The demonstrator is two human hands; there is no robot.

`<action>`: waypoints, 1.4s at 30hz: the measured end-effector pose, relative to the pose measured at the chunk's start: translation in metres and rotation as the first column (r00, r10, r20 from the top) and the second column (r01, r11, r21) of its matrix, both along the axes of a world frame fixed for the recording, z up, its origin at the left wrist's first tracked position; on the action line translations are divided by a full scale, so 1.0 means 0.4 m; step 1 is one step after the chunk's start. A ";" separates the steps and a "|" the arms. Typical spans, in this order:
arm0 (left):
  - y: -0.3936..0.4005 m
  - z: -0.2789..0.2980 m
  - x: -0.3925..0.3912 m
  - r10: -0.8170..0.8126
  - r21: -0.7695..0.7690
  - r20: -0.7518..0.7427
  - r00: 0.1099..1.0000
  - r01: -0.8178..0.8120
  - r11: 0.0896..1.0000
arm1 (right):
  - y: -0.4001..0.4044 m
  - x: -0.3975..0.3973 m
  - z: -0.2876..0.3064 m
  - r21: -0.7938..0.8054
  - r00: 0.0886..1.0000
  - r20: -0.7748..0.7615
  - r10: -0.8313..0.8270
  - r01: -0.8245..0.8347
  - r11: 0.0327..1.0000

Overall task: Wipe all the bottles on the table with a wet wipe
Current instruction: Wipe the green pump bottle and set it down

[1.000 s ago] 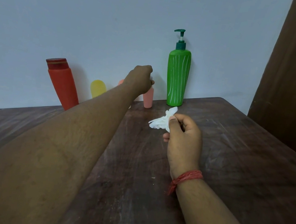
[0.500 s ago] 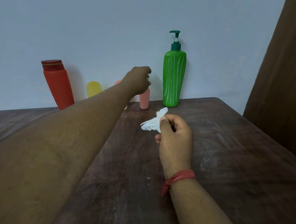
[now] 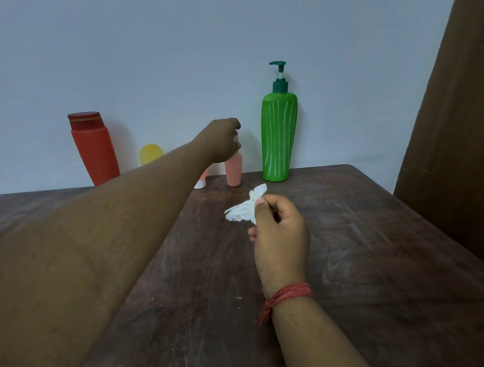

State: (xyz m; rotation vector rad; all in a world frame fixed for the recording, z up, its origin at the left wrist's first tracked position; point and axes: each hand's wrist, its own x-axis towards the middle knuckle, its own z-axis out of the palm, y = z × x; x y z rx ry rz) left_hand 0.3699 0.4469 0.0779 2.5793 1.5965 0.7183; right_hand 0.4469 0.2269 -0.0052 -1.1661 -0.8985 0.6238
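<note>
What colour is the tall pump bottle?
Green pump bottle with thin white stripes, seen in the head view.

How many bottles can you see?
5: red bottle far left, yellow bottle, a small one mostly behind the arm, pink bottle under the left hand, green pump bottle rightmost.

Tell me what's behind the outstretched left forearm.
Behind the left forearm, a yellow bottle shows only its rounded top, and another small bottle shows a pinkish sliver with a white base. The forearm covers the rest of both.
</note>
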 end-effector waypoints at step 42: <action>-0.237 0.127 -0.074 -0.082 -0.087 0.786 0.613 0.241 0.967 | 0.001 0.051 0.023 0.043 0.896 -0.403 -0.189 0.224 0.974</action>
